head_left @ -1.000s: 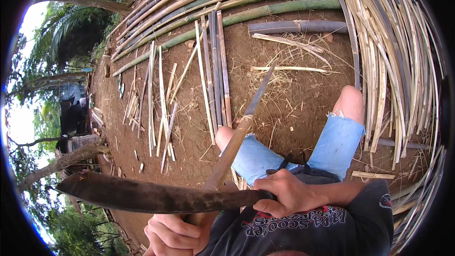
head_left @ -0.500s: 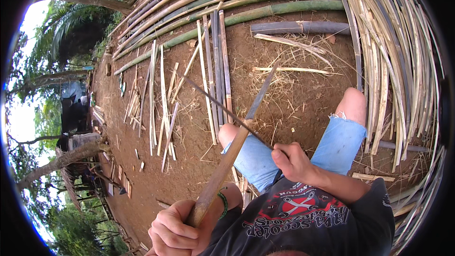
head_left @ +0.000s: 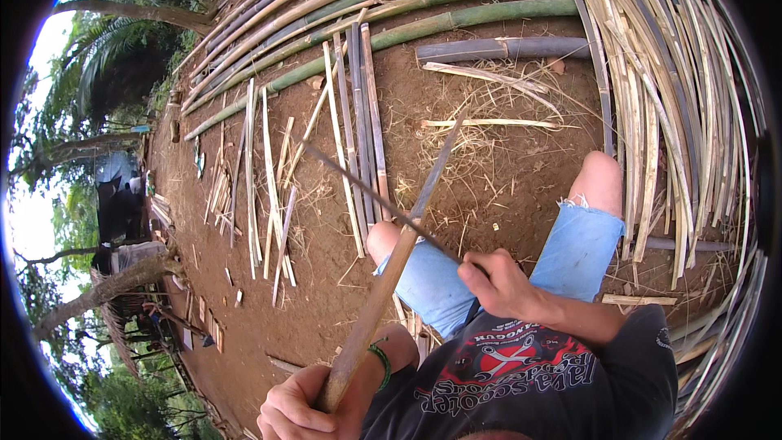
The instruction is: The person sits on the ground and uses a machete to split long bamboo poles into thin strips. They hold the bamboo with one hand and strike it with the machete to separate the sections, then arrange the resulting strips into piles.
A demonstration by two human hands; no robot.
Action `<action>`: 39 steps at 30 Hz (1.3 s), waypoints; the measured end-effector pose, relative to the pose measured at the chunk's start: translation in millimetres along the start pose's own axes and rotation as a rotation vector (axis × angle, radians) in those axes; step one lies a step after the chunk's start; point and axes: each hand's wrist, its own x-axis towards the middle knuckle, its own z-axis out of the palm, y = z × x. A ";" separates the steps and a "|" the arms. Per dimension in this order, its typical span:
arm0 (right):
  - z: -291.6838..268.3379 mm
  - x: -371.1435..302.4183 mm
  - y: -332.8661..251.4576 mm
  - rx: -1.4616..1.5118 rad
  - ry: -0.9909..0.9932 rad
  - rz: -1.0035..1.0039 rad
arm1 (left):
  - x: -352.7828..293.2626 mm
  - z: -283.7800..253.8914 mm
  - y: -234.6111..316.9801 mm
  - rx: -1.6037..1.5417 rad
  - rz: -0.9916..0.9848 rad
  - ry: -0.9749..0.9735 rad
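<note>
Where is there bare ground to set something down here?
Best: the soil at lower left, between the loose strips and, as seen, the left hand. A smaller patch, with scattered chips, lies between the straw litter and the knees. Crowded: far side, with bamboo poles; right, with piled strips.

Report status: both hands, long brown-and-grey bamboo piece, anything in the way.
Left hand gripping near end of bamboo piece. Right hand gripping dark, long-bladed knife. Blade crosses the piece; contact unclear. Nothing else seen across it.
</note>
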 end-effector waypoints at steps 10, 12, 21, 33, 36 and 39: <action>-26.5 28.5 47.2 -0.135 0.075 0.142 | 6.6 3.2 -10.4 -0.074 -0.029 -0.009; -17.9 17.3 25.6 -0.194 0.036 -0.025 | 6.1 2.1 -9.1 -0.090 -0.035 -0.025; -75.4 83.2 163.6 -0.388 0.264 0.307 | 6.4 -2.4 -5.7 -0.109 -0.070 -0.061; -118.4 128.2 260.3 -0.368 0.346 0.433 | 6.6 -9.0 -4.1 -0.119 -0.072 -0.045; -103.8 129.6 233.3 -0.249 0.277 0.432 | 6.1 -11.8 -3.8 -0.113 -0.075 -0.068; -61.4 96.2 158.5 -0.145 -0.025 0.108 | 4.4 -16.6 -5.9 -0.085 -0.047 -0.049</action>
